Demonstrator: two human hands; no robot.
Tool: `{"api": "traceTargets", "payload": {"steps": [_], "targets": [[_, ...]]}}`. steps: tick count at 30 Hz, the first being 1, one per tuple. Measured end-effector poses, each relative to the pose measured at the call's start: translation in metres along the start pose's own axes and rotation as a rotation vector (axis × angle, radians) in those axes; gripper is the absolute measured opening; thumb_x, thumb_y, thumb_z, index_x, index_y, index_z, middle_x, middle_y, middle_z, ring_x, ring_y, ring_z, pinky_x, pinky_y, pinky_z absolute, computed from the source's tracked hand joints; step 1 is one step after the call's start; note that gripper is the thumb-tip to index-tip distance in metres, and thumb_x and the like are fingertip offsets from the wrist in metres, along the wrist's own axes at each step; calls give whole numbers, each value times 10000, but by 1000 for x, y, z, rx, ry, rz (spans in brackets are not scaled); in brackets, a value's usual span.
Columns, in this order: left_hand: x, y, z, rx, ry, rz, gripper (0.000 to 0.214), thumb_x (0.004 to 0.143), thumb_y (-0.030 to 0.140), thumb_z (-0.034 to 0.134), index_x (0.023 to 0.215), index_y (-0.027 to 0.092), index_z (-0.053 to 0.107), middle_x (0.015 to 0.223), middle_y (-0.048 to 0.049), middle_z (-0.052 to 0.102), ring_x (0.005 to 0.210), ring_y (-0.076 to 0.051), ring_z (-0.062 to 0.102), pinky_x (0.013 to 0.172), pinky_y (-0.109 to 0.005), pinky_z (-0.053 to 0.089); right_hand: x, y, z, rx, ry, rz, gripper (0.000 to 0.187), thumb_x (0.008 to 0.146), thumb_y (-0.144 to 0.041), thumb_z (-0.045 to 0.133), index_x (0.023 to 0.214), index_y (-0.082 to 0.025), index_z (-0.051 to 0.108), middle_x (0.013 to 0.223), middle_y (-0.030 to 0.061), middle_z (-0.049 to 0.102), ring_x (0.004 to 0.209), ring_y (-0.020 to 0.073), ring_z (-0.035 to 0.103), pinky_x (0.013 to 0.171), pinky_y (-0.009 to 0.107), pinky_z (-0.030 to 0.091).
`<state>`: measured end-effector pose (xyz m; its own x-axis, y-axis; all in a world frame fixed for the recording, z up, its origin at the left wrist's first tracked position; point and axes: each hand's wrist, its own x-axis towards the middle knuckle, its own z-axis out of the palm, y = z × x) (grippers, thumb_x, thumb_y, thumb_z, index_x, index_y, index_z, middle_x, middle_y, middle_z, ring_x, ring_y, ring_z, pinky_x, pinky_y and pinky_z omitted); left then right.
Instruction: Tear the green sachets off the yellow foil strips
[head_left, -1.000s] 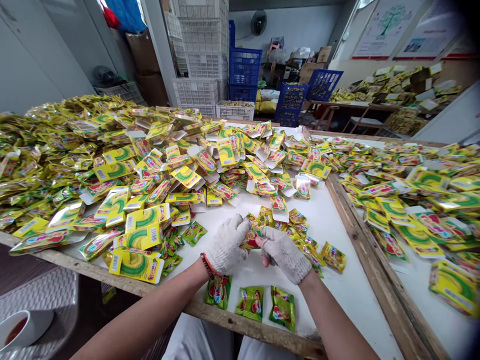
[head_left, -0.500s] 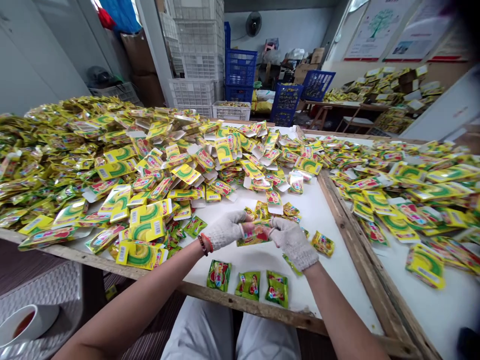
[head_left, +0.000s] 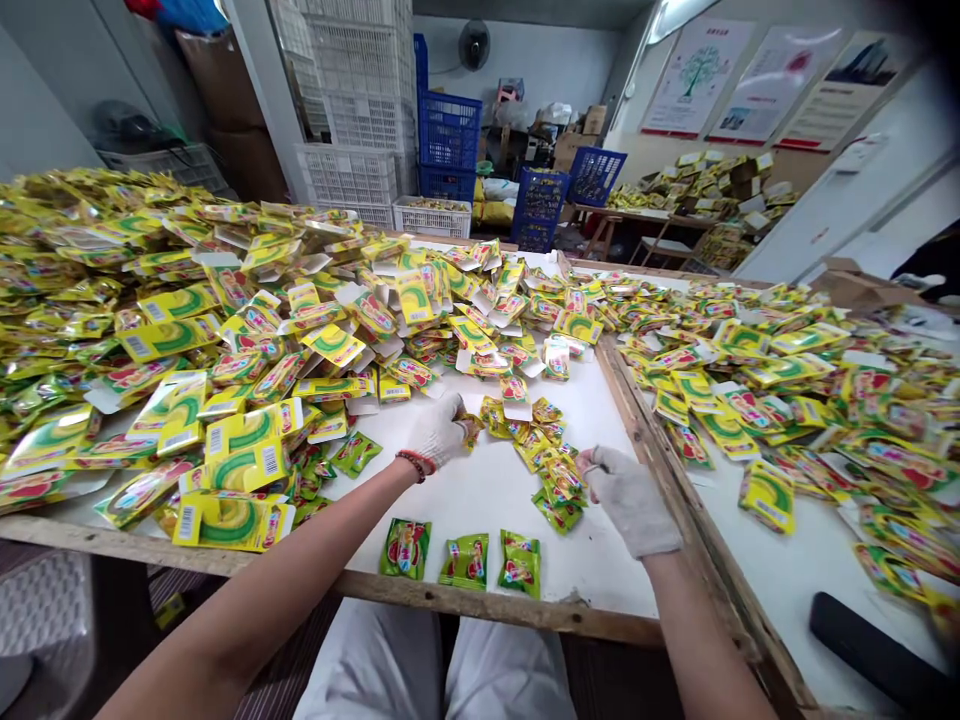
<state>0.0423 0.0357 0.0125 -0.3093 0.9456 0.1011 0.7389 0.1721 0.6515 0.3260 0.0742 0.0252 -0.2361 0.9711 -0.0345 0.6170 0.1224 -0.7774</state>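
One white worktable (head_left: 465,490), one heap of yellow cartons (head_left: 334,345) past counting.
Three green sachets (head_left: 465,562) lie in a row near the front edge; beyond them sits one cluster of yellow sachets (head_left: 556,478), overlapping too much to count. The left hand (head_left: 439,432), gloved, reaches forward, fingers curled down at one yellow sachet (head_left: 472,430); whether they pinch it, I cannot tell. The gloved right hand (head_left: 630,500) angles inward, thumb and fingers bent narrowly beside the cluster, its grip unclear.
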Motion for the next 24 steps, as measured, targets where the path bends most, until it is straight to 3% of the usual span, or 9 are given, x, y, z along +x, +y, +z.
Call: {"api": "traceTargets", "payload": {"steps": [3,7,11,14,19,21,24], "targets": [[-15,-3,0,-241,-31,-2,131,776,299,571,789,200,487,665,37,539,615,-120,513,550,-219,380,0,11,7,-369,14,-5,250,819,-394,507,866,-191,645,878,87,675,802,211,596,667,292,396],[-30,-6,6,-546,-104,-11,112,749,260,583,793,182,515,703,14,608,651,-127,563,589,-228,438,1,16,8,-565,-71,66,333,830,-489,491,820,-182,618,845,122,667,753,230,594,612,299,366],[-37,-1,12,-580,-167,27,71,734,208,590,791,169,574,768,-31,665,719,-151,604,657,-258,485,2,18,7,-458,11,29,236,776,-388,554,858,-172,603,872,99,667,778,214,589,640,282,393],[-40,6,13,-695,-212,-42,110,738,196,577,839,157,601,793,-41,675,714,-145,615,659,-258,497,1,13,5,-224,49,-16,255,746,-372,574,900,-170,605,885,76,669,804,208,591,670,280,428],[-44,15,8,-871,-261,-165,177,713,210,621,876,146,593,752,-22,660,651,-122,612,592,-226,489,-5,-24,21,226,-243,-11,320,748,-398,592,981,-180,626,776,15,663,617,159,561,560,261,443],[-46,17,7,-914,-258,-170,183,698,233,650,848,151,586,729,-8,650,642,-116,611,593,-222,492,-4,-42,34,223,-276,-76,271,755,-372,596,947,-187,643,765,11,664,617,152,561,578,257,451],[-48,16,8,-1010,-280,-186,210,691,264,655,847,160,560,734,-1,642,656,-128,629,612,-247,514,2,-61,51,44,-226,-199,170,768,-334,584,828,-189,649,795,27,674,703,167,585,644,259,457]]}}
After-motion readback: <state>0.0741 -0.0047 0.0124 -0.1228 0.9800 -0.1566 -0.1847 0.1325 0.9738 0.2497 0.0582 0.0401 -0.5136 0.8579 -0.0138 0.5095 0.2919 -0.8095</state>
